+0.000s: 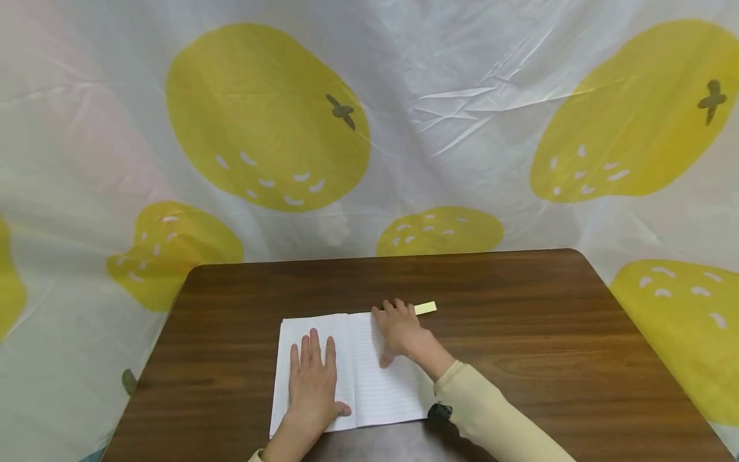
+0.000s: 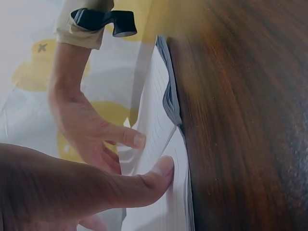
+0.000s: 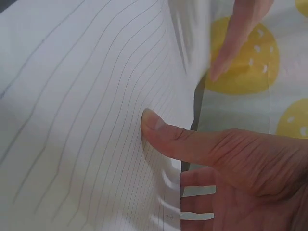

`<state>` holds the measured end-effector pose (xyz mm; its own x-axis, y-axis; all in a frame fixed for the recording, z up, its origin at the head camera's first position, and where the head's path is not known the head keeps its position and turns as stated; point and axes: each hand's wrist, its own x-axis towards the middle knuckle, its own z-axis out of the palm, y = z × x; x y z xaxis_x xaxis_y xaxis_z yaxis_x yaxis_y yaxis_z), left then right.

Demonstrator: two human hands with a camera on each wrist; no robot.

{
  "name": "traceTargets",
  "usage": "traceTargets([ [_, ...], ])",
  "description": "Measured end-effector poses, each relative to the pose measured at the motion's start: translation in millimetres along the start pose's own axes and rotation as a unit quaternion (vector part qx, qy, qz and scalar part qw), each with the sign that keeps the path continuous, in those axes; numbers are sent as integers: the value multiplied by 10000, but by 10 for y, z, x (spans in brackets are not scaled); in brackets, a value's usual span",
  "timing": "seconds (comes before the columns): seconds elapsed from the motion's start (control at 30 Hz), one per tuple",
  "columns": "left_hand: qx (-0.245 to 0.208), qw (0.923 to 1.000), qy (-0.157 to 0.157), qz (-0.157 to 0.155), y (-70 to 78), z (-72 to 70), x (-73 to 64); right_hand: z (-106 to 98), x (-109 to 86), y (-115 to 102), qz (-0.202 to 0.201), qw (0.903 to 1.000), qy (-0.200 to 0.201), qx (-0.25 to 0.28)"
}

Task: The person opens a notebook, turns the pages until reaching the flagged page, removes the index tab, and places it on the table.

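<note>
An open notebook (image 1: 398, 391) with lined white pages lies on the brown table. My left hand (image 1: 314, 388) rests flat on the left page, fingers spread, its thumb near the centre fold. Over the upper part of the right page, my right hand (image 1: 402, 332) has its fingers spread towards the top edge. In the right wrist view the thumb of the right hand (image 3: 240, 163) touches the lined page (image 3: 96, 120), and the fingers are partly hidden behind it. A pale yellow paper strip (image 1: 426, 308) lies just beyond the right fingertips.
The dark wood table (image 1: 548, 346) has rounded far corners. Behind it hangs a white curtain (image 1: 450, 115) printed with big yellow fruit. A black wrist-worn device (image 1: 440, 412) sits at the right sleeve, close to the notebook's lower right corner.
</note>
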<state>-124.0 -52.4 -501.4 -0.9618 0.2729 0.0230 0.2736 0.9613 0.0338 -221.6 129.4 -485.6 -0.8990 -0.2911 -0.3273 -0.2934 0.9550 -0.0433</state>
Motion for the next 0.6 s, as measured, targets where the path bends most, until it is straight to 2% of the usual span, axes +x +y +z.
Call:
traceTargets([
  [0.1, -271, 9996, -98, -48, -26, 28, 9, 11, -10, -9, -11, 10000, 43, -46],
  [0.23, -818, 9958, -394, -153, -92, 76, 41, 43, -59, 3, -48, 9996, 291, 39],
  [0.37, -1322, 9888, -652, -250, -158, 108, 69, 111, -136, 44, -136, 9969, 727, 284],
  [0.6, -1680, 9819, -857, -201, -199, 124, 92, 298, -321, 139, -349, 9824, 1639, 829],
])
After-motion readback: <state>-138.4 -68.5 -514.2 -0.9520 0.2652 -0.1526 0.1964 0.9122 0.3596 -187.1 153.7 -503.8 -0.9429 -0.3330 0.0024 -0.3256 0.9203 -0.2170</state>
